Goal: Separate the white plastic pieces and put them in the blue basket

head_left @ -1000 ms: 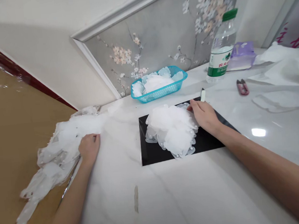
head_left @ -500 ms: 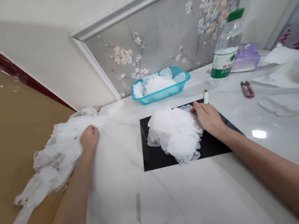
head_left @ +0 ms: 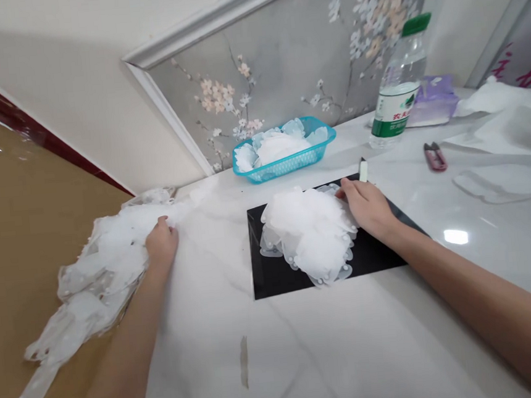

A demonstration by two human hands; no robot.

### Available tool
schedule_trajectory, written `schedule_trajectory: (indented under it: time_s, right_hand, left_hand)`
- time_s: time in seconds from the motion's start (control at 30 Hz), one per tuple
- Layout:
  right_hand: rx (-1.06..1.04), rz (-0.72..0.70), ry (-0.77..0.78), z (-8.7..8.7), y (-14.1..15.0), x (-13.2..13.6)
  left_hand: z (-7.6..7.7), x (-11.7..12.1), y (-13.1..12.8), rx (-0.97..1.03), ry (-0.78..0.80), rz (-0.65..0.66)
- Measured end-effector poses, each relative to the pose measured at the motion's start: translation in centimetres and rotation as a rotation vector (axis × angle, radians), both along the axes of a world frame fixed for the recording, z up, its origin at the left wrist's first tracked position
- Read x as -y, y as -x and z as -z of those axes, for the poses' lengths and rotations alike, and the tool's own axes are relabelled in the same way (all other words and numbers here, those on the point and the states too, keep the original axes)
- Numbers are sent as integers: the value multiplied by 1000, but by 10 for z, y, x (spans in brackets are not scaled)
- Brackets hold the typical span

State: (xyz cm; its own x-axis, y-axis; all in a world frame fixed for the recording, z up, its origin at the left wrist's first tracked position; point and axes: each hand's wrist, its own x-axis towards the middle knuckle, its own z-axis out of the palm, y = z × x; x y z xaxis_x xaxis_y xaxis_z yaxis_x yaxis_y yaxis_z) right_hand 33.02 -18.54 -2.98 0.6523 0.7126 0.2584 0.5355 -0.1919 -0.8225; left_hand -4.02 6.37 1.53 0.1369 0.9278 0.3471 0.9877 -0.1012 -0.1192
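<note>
My left hand is at the right edge of a heap of thin white scraps, its fingers loosely bent with a small gap at the tips. I see nothing gripped there. My right hand lies at the upper right side of a pile of white translucent cut pieces. Its fingers are curled together at the pile's edge, and what they may hold is hidden. Under that pile is a black flat board. Just behind my right hand lies a small pale-handled tool with a dark tip.
A turquoise plastic basket of similar white pieces stands by the wall. Further right are a water bottle, a purple tissue pack, pink-handled snippers and white sheets. A brown cardboard surface borders the table's left.
My left hand has loosened, and its fingertips now show slightly apart by the scraps. My right hand stays at the pile. The whole view has shifted a little.
</note>
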Motion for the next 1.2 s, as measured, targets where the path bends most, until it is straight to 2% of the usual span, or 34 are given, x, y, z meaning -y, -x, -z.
schedule_trajectory:
  time_s: [0.23, 0.33, 0.47, 0.6, 0.8, 0.93, 1.07, 1.2]
  right_hand:
    - [12, -1, -1, -2, 1, 0]
    - [15, -6, -2, -4, 2, 0]
    - [12, -11, -7, -5, 3, 0]
    - [13, -10, -1, -6, 3, 1]
    - [30, -12, -1, -6, 3, 1]
    - [32, -10, -2, -7, 4, 1]
    - [32, -5, 0, -7, 4, 1]
    - [41, -3, -1, -6, 3, 0]
  left_hand:
    - [-11, 16, -3, -150, 87, 65]
    - [-12, 15, -10, -233, 159, 108]
    - [-8, 9, -26, -271, 190, 87]
    - [-2, 9, -29, -207, 107, 55]
    - [5, 12, -12, 23, -108, -7]
    - [4, 0, 0, 212, -156, -53]
    - [1, -6, 0, 326, -291, -105]
    - [0, -5, -13, 314, -367, -24]
